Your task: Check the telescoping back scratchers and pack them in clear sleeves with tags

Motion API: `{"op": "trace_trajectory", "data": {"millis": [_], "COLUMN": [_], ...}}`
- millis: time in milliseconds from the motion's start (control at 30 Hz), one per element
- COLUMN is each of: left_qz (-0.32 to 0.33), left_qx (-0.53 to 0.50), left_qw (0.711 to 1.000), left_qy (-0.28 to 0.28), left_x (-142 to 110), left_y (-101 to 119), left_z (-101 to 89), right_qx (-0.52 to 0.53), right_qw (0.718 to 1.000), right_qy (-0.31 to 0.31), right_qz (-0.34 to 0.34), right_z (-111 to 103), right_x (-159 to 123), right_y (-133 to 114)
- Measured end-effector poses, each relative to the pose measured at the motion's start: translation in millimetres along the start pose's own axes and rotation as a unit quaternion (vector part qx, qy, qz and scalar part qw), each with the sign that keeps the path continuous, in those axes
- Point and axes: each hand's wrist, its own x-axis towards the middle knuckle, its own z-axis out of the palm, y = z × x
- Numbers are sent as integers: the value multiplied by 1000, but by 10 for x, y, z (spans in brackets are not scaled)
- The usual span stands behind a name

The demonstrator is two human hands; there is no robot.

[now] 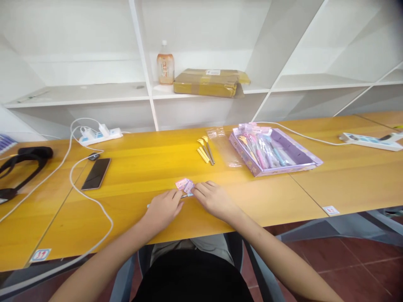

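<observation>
Both of my hands rest on the yellow table (283,197) close to its near edge. My left hand (163,208) has its fingers curled over a thin pen-like item (184,196), of which only a short bit shows. My right hand (212,199) pinches a small pink and purple tag (185,185) at that item's end. Farther back lie gold spoons and forks (205,150), an empty clear plastic sleeve (225,147), and a purple tray (301,158) holding several pastel utensils.
A black phone (96,173) lies at the left with white cables and a power strip (99,135). Another power strip (371,141) sits at the right. A bottle (165,63) and a cardboard package (208,82) stand on the white shelf behind. Black headgear (22,165) lies far left.
</observation>
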Motion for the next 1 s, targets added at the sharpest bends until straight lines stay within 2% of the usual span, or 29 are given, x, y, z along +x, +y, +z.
{"op": "trace_trajectory", "data": {"millis": [167, 300, 467, 633, 767, 833, 900, 1000], "left_qz": [-37, -58, -61, -104, -108, -104, -89, -42], "left_qx": [39, 73, 104, 145, 152, 134, 119, 144], "left_qw": [998, 993, 989, 977, 972, 976, 983, 989], "left_qy": [-41, -66, -87, -118, -141, -136, -108, -5], "left_x": [-27, -92, -307, -589, -712, -728, -737, -782], "left_y": [-35, -258, -736, -1232, -1405, -1404, -1386, -1381], "left_z": [-24, -83, -156, -244, -247, -218, -182, -112], "right_qx": [28, 35, 33, -19, -28, -20, -13, -1], "right_qw": [1000, 998, 993, 982, 979, 979, 976, 970], "right_qy": [11, 31, 91, 127, 121, 113, 108, 108], "right_qz": [6, 50, 72, 141, 162, 170, 186, 216], "right_z": [19, -8, -94, -155, -199, -192, -159, -87], "right_x": [-54, -291, -946, -1755, -2102, -2147, -2163, -2220], "right_y": [-58, 132, 642, 1197, 1412, 1425, 1410, 1394]}}
